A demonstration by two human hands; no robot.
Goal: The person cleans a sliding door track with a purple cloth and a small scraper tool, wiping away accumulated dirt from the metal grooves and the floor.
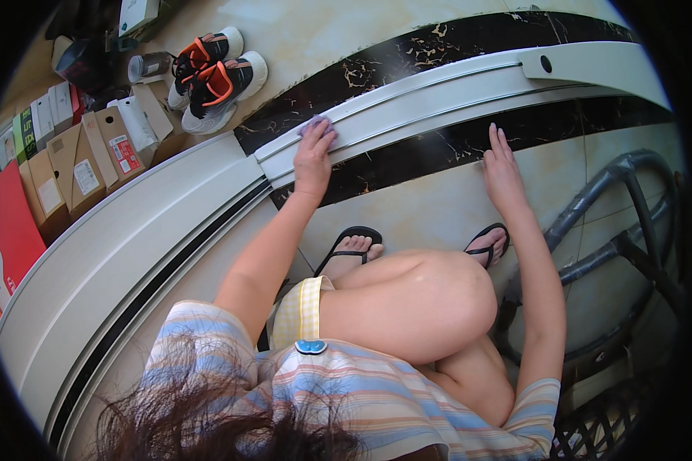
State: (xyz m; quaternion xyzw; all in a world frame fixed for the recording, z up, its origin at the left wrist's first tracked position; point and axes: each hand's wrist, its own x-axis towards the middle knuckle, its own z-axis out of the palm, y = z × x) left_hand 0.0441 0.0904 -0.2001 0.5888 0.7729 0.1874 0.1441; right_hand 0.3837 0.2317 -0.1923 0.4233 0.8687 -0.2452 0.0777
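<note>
My left hand [314, 164] presses a crumpled purple cloth [324, 128] onto the white sliding-door track [392, 118], near its left end. Only a little of the cloth shows past the fingers. Two thin metal rails run along the track. My right hand [503, 178] is stretched out, palm down, at the near black marble strip [415, 151] of the threshold, its fingertips over the stone. No held object shows in it, though its underside is hidden. A white door panel [594, 66] stands at the track's right end.
Black-and-orange sneakers [216, 86], shoe boxes [86, 167] and a clear jar [148, 67] stand beyond the left door panel [167, 213]. A dark tubular frame [600, 178] wrapped in plastic stands at right, above a black lattice basket [600, 429]. My feet in black flip-flops [354, 233] rest on the tiles.
</note>
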